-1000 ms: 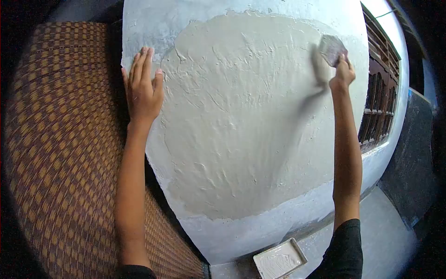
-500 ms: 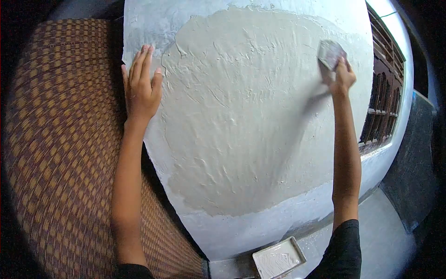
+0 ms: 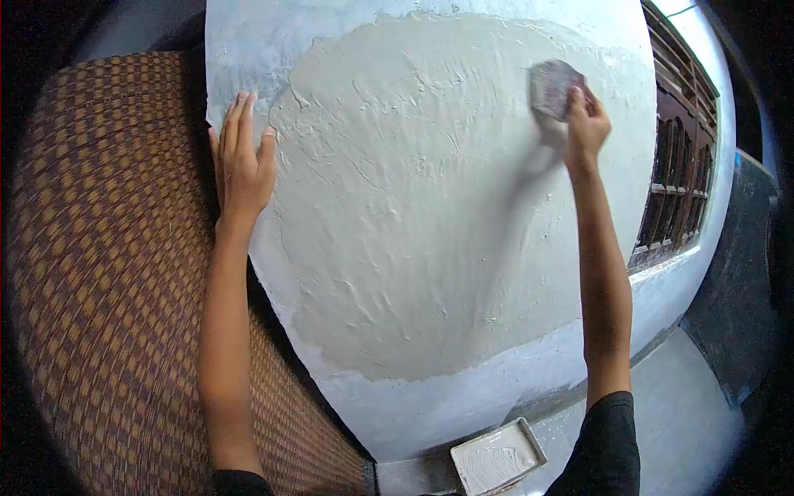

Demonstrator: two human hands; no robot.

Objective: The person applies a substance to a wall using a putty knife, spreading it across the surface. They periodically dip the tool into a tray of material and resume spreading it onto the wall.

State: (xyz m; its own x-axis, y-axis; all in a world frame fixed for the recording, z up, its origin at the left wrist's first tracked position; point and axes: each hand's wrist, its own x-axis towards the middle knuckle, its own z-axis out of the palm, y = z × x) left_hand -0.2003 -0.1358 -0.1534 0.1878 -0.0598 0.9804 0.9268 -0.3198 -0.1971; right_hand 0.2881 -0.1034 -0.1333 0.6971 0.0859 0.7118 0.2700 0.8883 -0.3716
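Observation:
A wide patch of wet grey-white plaster, ridged and streaked, covers most of the pale wall. High on the right of the patch, my right hand grips a flat, plaster-smeared scraper, slightly blurred, whose shadow falls down and left across the plaster. My left hand lies against the wall at its left edge, beside the patch, fingers stretched upward and holding nothing. On the floor below stands a shallow tray with white paste in it.
A brown woven mat hangs along the left side, close to my left arm. To the right is a dark wooden window with bars, and beyond it a dark panel. Grey floor shows at the lower right.
My right hand and the scraper have moved left across the upper plaster. My left hand stays on the wall edge, while the whole view has shifted slightly.

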